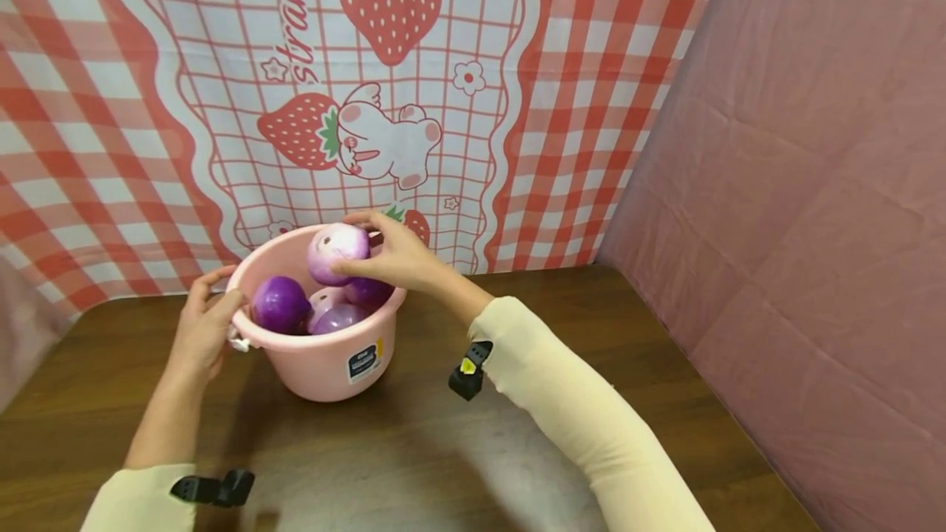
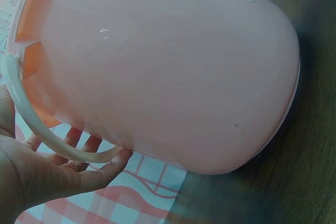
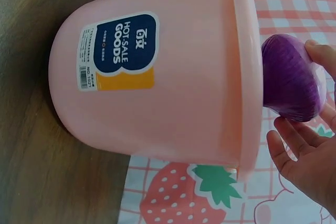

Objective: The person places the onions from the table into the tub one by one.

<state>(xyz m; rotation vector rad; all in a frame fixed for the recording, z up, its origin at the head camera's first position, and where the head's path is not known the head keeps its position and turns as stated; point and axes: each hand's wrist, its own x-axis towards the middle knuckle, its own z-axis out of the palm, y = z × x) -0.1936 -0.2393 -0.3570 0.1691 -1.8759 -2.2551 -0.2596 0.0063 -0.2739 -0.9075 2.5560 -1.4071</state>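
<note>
A pink plastic bucket [image 1: 310,372] stands upright on the table, with several purple, onion-like pieces inside. My left hand [image 1: 198,327] grips the bucket's left side at the rim; in the left wrist view the pale handle [image 2: 50,139] runs between its thumb and fingers. My right hand [image 1: 399,257] holds a purple and white onion [image 1: 334,251] over the bucket's mouth, thumb on one side and fingers on the other. From the right wrist, the onion's deep purple side [image 3: 289,80] shows just beyond the rim. Below it lie a dark purple onion [image 1: 281,304] and a paler one [image 1: 338,318].
The brown wooden table [image 1: 414,450] reaches back to a red-and-white strawberry cloth [image 1: 584,105] hanging behind the bucket. A pink cloth wall [image 1: 798,187] rises along the right edge. A dark label [image 3: 126,45] is on the bucket's side. Black wrist straps sit on both sleeves.
</note>
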